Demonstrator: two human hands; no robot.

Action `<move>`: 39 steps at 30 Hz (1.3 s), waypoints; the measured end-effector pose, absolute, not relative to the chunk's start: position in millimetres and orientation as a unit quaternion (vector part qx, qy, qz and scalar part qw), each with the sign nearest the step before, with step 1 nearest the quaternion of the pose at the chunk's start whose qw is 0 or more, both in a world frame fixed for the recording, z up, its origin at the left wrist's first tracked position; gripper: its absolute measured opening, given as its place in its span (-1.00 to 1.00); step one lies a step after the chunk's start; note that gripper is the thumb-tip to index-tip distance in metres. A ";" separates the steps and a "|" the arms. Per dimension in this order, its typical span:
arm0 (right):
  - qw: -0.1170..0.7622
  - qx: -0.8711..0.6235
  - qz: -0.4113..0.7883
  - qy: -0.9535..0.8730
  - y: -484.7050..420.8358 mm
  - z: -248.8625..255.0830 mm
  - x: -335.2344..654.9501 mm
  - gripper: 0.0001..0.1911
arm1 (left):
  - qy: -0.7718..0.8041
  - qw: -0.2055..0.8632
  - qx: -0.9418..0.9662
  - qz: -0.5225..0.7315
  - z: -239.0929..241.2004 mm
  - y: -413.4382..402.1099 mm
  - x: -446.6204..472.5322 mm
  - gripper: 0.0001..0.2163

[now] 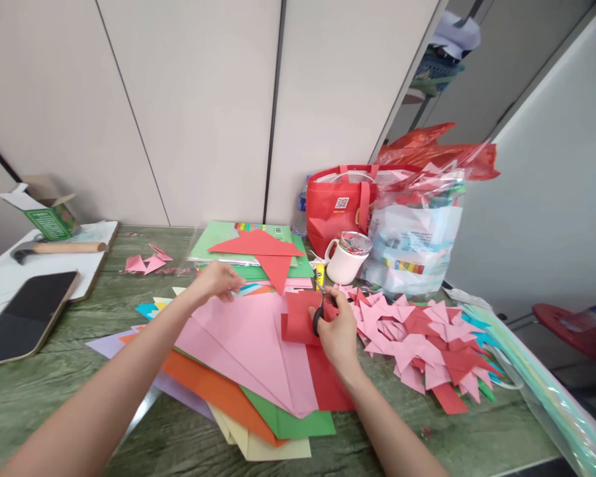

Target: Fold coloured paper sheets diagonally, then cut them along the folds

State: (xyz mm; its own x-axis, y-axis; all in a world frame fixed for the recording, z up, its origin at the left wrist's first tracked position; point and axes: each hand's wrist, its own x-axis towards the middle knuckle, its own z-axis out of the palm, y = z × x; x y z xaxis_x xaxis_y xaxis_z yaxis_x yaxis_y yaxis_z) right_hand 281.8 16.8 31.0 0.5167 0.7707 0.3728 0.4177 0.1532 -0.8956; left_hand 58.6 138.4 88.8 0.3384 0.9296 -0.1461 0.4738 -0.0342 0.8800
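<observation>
My right hand (342,328) is closed round the dark handles of a small pair of scissors (319,317), blades pointing up and away. A curled piece of red paper (298,324) lies under and beside it. My left hand (219,281) hovers above a fanned stack of coloured paper, near the top of a pink sheet (248,351). Its fingers are loosely bent and a little apart, with nothing seen between them. Just beyond, a folded red paper (258,252) with pointed ends rests on a green pack (211,242).
Folded pink and red paper pieces (412,338) are heaped at right. Behind stand a white mug (345,262), a yellow glue stick (320,273), a red bag (328,212) and a plastic bag (412,245). A phone (30,315) and a hammer (64,248) lie at left.
</observation>
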 end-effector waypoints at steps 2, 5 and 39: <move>0.606 -0.621 0.171 -0.466 18.1 31.6 285.0 -0.62 | 0.496 0.395 0.752 0.177 86.7 122.4 43.3 -0.87; 0.611 -0.603 0.206 -0.469 17.1 40.7 293.1 -0.59 | 0.445 0.282 0.843 0.108 84.6 96.2 26.6 -0.69; 0.580 -0.398 0.612 -0.360 -1.6 60.9 236.9 -0.56 | 0.230 -0.219 0.724 0.613 148.9 50.8 32.3 -0.72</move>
